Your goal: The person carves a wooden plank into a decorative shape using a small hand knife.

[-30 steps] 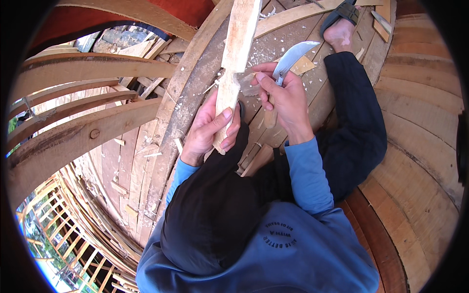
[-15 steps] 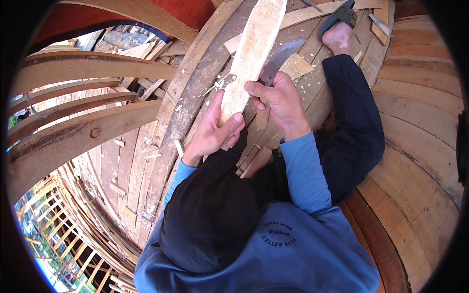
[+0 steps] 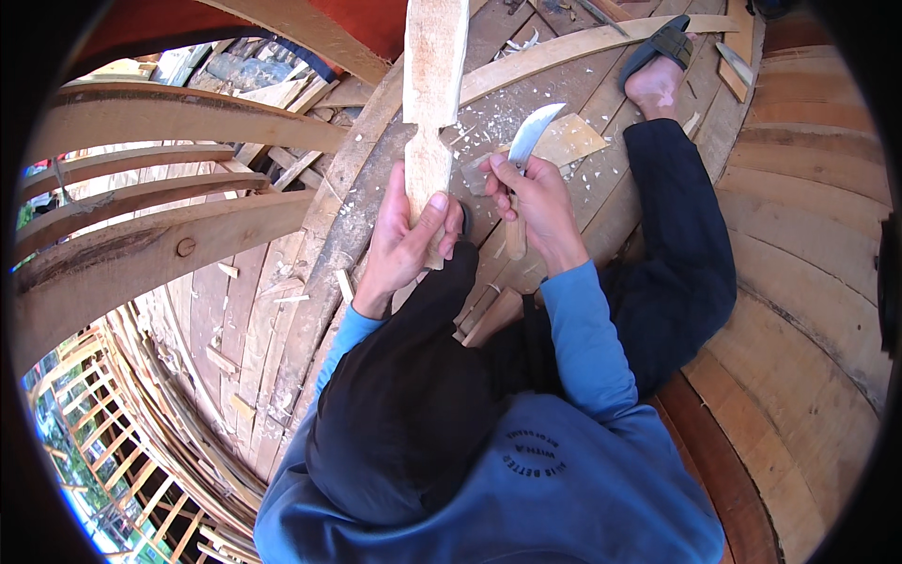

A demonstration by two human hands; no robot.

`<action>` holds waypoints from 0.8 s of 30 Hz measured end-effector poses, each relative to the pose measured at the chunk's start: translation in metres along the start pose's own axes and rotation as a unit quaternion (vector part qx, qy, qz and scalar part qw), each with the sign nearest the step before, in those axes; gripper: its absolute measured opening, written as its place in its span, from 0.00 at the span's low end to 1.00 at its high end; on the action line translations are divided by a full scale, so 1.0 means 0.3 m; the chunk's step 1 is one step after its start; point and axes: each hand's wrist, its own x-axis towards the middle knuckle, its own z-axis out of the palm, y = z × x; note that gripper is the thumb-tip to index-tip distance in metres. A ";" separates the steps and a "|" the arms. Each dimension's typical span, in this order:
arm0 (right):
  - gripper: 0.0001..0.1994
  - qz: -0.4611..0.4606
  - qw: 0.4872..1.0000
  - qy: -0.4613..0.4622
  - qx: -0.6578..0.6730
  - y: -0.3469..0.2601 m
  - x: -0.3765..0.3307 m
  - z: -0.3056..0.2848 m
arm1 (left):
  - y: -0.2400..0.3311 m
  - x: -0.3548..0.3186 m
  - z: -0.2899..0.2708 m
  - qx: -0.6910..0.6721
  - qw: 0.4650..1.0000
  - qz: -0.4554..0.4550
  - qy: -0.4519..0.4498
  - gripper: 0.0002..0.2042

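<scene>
My left hand [image 3: 406, 235] is closed round the narrow lower end of a pale carved piece of wood [image 3: 435, 70], its thumb pressed on the face. The piece stands out away from me, with notches cut in both edges above the hand and a wider part reaching the top of the picture. To its right, my right hand [image 3: 537, 205] grips a knife [image 3: 534, 130] with a curved steel blade and a wooden handle. The blade points up and to the right, apart from the wood. The handle's lower end shows below my fingers.
Chips and shavings lie over the plank floor [image 3: 258, 310]. Beyond the knife is a flat wood offcut [image 3: 568, 139]. Curved wooden ribs [image 3: 178, 117] stand at the left, and a planked wall [image 3: 799, 226] bends up at the right. My sandalled foot [image 3: 655, 85] rests at the far right.
My right hand has let go of the carved wood and drawn back slightly with the knife. The wood has swung left and stands more upright; the knife blade has turned.
</scene>
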 end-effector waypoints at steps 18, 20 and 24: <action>0.27 0.032 0.981 -0.055 -0.183 -0.123 -0.156 -0.026 | -0.011 -0.017 -0.022 -0.095 0.993 0.074 -0.014 0.19; 0.29 0.036 0.976 -0.035 -0.210 -0.099 -0.153 -0.045 | 0.006 -0.018 -0.018 -0.076 0.995 0.068 0.002 0.21; 0.32 0.009 0.972 -0.010 -0.234 -0.048 -0.144 -0.065 | 0.007 -0.024 -0.048 -0.117 0.993 0.034 -0.002 0.17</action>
